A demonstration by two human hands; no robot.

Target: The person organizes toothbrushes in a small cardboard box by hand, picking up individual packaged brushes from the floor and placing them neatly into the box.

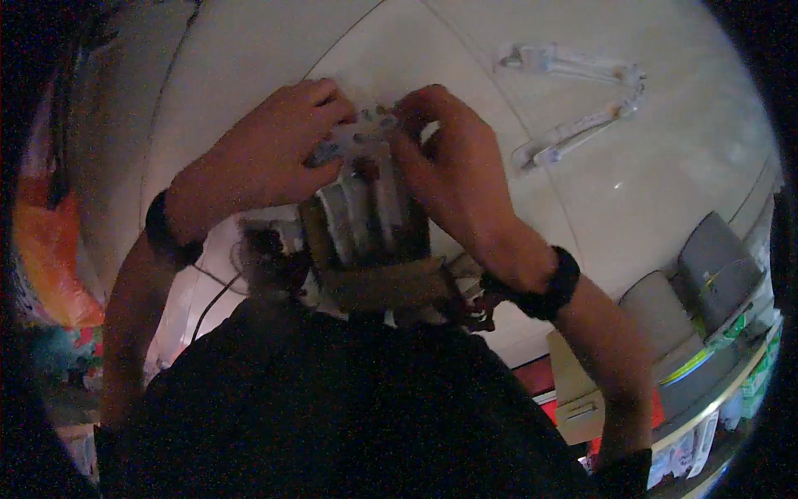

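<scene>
My left hand (pixel 280 140) and my right hand (pixel 452 159) are raised over an open cardboard box (pixel 380 284) close to my body. Between their fingertips is a clear plastic package (pixel 368 131) with small dark parts in it; both hands grip it, one on each side. Several long, clear-wrapped items (pixel 352 215) stand side by side in the box below. A dark band circles each wrist. The picture is dim and blurred, so what the package holds cannot be told.
Two slim clear plastic packages, one upper (pixel 567 62) and one lower (pixel 570 134), lie on the pale tiled floor (pixel 661 181) to the right. Grey box-like containers (pixel 717 274) and a shelf edge (pixel 711 405) are at lower right. An orange plastic bag (pixel 53 256) is at far left.
</scene>
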